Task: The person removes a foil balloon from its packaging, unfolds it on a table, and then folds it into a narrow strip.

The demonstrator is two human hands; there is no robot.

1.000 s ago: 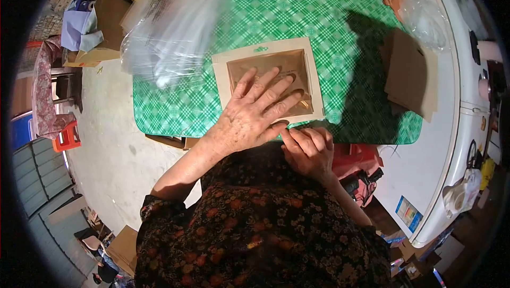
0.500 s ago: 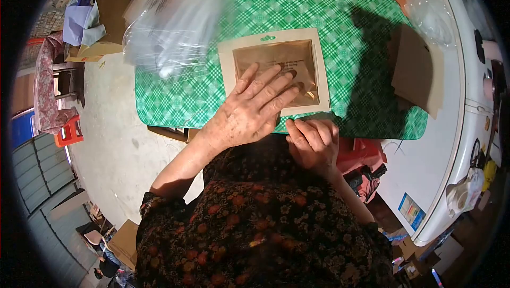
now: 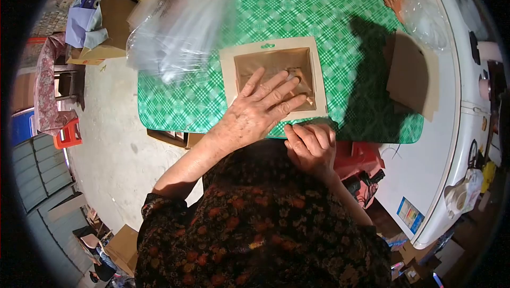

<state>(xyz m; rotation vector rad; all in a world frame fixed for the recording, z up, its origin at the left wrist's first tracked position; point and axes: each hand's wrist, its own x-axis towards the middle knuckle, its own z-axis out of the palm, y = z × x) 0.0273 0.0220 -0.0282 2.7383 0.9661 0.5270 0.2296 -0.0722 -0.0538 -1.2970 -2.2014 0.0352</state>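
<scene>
A flat beige card packet [image 3: 228,75] with a hang hole and a shiny brown, see-through window [image 3: 252,62] lies on the table near its front edge. My left hand [image 3: 260,107] rests flat on the window, fingers spread, covering its lower middle. Just below the packet's lower right corner is my right hand [image 3: 312,144], its fingers curled in over the table edge. Whatever may be inside those fingers is hidden from me.
A green checked cloth [image 3: 287,6] covers the table. Clear plastic bags [image 3: 183,28] are stacked at the back left. Brown card sheets [image 3: 411,75] and crumpled clear plastic [image 3: 425,20] lie at the right. An open cardboard box [image 3: 114,20] stands beyond the left side.
The fingers of my left hand have spread wider and shifted slightly right on the window. The packet appears a little lower in view. My right hand stays curled at the edge.
</scene>
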